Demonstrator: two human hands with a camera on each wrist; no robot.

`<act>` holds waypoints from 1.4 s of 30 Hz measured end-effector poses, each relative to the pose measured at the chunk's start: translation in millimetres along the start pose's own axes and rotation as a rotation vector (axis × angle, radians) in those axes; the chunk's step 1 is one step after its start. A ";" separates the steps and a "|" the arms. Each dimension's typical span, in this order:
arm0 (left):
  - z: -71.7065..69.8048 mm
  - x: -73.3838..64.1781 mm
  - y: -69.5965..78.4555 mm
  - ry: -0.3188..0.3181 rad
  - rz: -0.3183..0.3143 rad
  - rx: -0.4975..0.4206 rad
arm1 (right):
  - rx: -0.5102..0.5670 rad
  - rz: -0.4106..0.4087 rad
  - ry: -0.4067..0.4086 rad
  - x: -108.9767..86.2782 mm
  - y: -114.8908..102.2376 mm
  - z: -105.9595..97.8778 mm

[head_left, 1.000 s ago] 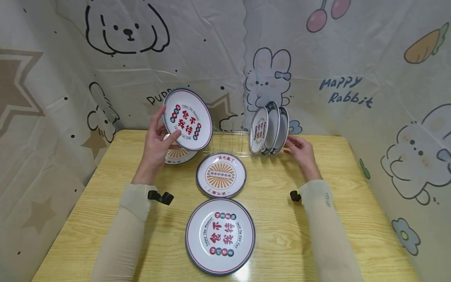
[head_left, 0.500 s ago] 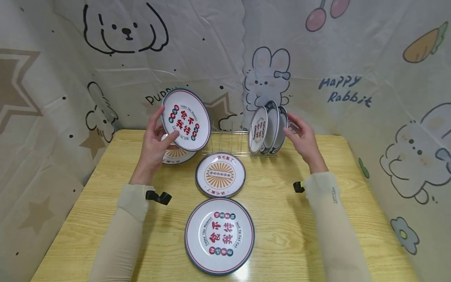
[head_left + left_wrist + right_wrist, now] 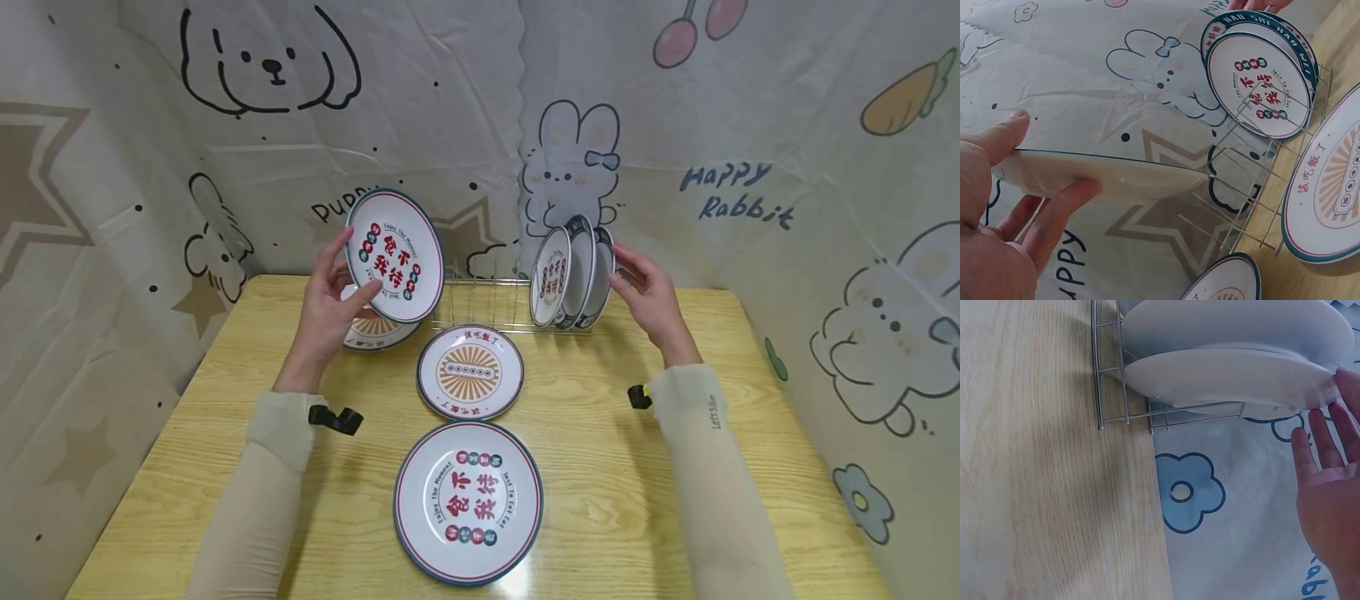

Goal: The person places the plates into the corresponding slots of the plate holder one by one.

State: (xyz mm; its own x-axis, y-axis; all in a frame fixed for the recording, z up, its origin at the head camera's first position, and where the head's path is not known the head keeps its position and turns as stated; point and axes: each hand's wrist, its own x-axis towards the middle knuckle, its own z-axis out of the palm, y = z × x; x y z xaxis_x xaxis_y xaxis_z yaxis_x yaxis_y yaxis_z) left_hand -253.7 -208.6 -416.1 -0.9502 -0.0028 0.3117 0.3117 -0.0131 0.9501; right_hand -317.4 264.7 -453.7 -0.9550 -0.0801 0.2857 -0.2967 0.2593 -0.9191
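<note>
My left hand [image 3: 324, 304] grips a white plate [image 3: 395, 256] with a dark green rim and red characters, holding it tilted in the air, thumb on its face. The left wrist view shows this plate edge-on, fingers under its pale base. A wire dish rack [image 3: 491, 304] stands at the back of the table. Several dishes stand upright at its right end, the leftmost a plate [image 3: 551, 277] with red characters. My right hand [image 3: 651, 298] pinches the rim of the rightmost dish [image 3: 1229, 378], thumb on the near side and fingers behind.
A small plate [image 3: 470, 372] with an orange sunburst lies before the rack. Nearer lies a larger plate [image 3: 468, 502] with red characters. Another sunburst plate [image 3: 382, 332] is partly hidden beneath the raised one. A patterned cloth [image 3: 450, 100] hangs behind the wooden table [image 3: 600, 467].
My right hand has risen from low beside the rack to the upper rim of the rightmost dish and grips it. The plate in my left hand has shifted slightly left.
</note>
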 end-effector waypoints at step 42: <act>20.9 15.3 1.9 -0.038 0.007 0.172 | 0.033 0.066 0.004 0.5 -3.2 -1.6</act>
State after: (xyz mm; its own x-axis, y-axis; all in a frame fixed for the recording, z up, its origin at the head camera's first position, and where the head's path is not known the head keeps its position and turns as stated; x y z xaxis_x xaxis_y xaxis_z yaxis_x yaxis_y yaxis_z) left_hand -267.6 -187.8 -409.2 -0.9483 0.0358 0.3155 0.3171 0.1580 0.9351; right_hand -317.0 265.4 -450.2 -0.9724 -0.0597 0.2255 -0.2332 0.2318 -0.9444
